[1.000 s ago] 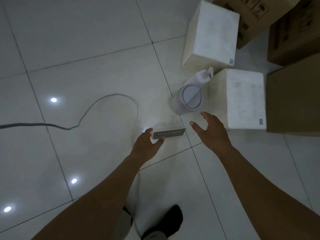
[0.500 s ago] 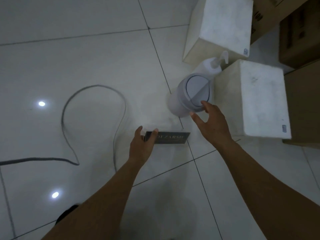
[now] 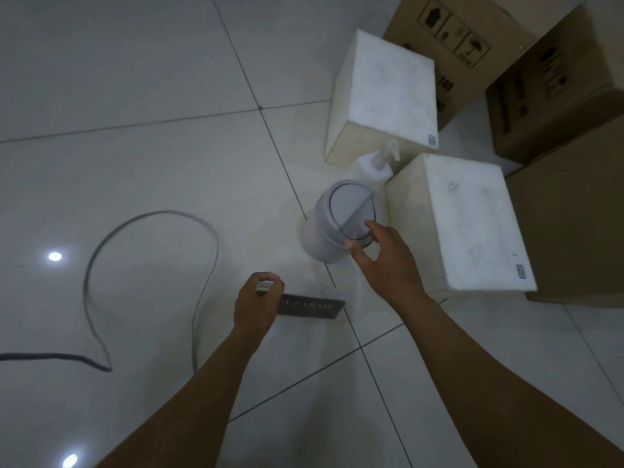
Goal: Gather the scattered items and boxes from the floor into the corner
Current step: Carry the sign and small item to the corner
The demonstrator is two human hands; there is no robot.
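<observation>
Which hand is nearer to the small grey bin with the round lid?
Right. The right hand is at the lid rim of the bin; the left hand grips the dark flat box, apart from the bin.

The bin stands just left of the near box, pump bottle behind it, cable well left.

Tiled floor, cable, bin, white boxes

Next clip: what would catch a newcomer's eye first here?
The right hand reaches, fingers spread, over the round grey swing-lid bin at centre, beside a white foam box. The left hand grips one end of a flat dark lettered box on the tiled floor.
</observation>
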